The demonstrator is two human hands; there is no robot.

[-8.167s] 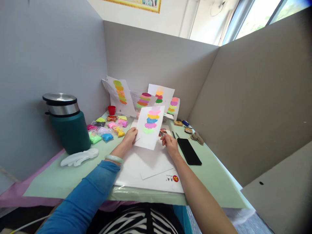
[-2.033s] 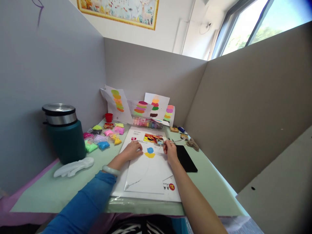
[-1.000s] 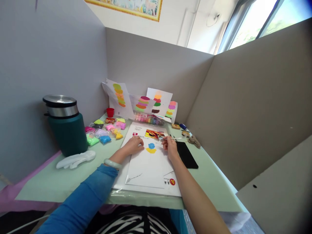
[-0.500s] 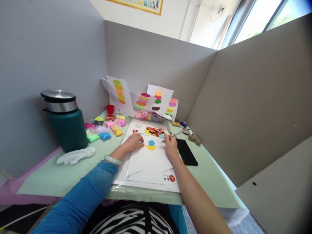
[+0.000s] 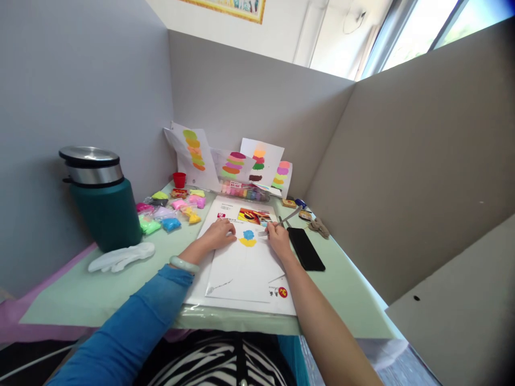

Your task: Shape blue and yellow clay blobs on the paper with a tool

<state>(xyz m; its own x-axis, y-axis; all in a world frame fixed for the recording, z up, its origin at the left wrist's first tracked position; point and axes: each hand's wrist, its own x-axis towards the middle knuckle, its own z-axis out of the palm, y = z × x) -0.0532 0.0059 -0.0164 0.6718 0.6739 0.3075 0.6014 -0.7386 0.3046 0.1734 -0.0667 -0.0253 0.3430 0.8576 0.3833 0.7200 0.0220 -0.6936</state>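
My right hand [image 5: 278,238] is closed around a metal fork [image 5: 287,217]. The fork's tines [image 5: 263,234] point left, just right of a blue clay patch [image 5: 248,235], and its handle slants up to the right. Below the blue patch and touching it lies a yellow clay piece [image 5: 247,243]. Both sit on a white sheet [image 5: 237,273] that rests on a larger white board [image 5: 197,292]. My left hand [image 5: 219,234] lies on the left side of the sheet, fingers stretched toward the clay and holding nothing.
Bags of coloured clay [image 5: 171,224] lie at the left, near a green flask [image 5: 107,209] and a white glove [image 5: 120,257]. A black phone [image 5: 306,249] is right of the board. Papers with colour patches [image 5: 195,155] lean against the back partition [image 5: 249,96].
The fork has turned slightly in my right hand, its handle now pointing more steeply upward. My left hand stays in place on the sheet. The whole view has shifted slightly.
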